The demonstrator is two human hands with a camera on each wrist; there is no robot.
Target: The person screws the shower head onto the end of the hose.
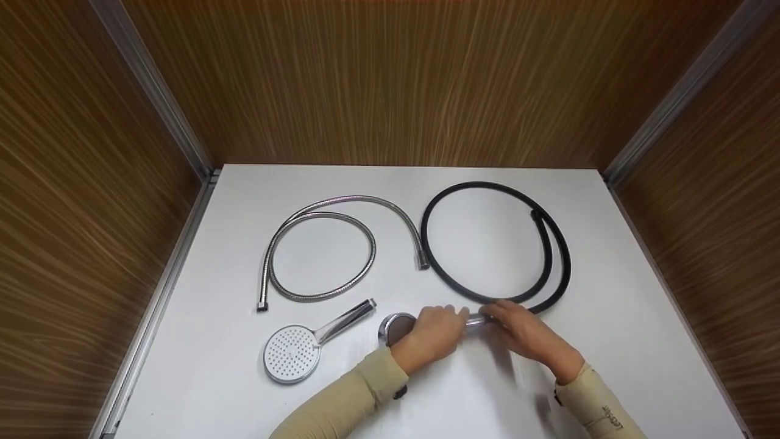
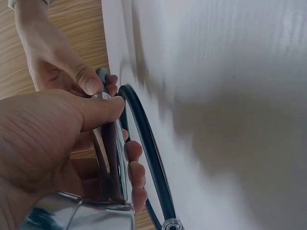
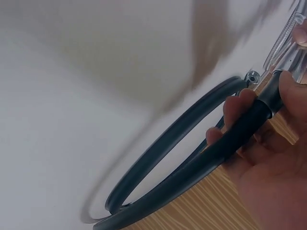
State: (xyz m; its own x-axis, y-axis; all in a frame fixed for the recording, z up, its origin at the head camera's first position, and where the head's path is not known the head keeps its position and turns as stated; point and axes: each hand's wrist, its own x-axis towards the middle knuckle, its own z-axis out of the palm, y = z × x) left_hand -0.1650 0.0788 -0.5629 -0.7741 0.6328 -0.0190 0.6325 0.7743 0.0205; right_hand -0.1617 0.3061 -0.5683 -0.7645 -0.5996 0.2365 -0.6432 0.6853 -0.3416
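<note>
My left hand grips the chrome handle of a hand shower head, whose round head sticks out past the hand on the left. Thumb and fingers wrap that handle in the left wrist view. My right hand holds the end of a black shower hose at the handle's free end. In the right wrist view, thumb and fingers curl around the dark end fitting, which is in line with the chrome handle. The joint between them is partly hidden by fingers. The hose's coil lies behind the hands.
A second shower head with a white perforated face and chrome handle lies at the left. Behind it is a coiled silver metal hose, one end close to the black coil. Wood-grain panels enclose the white table at the back and sides.
</note>
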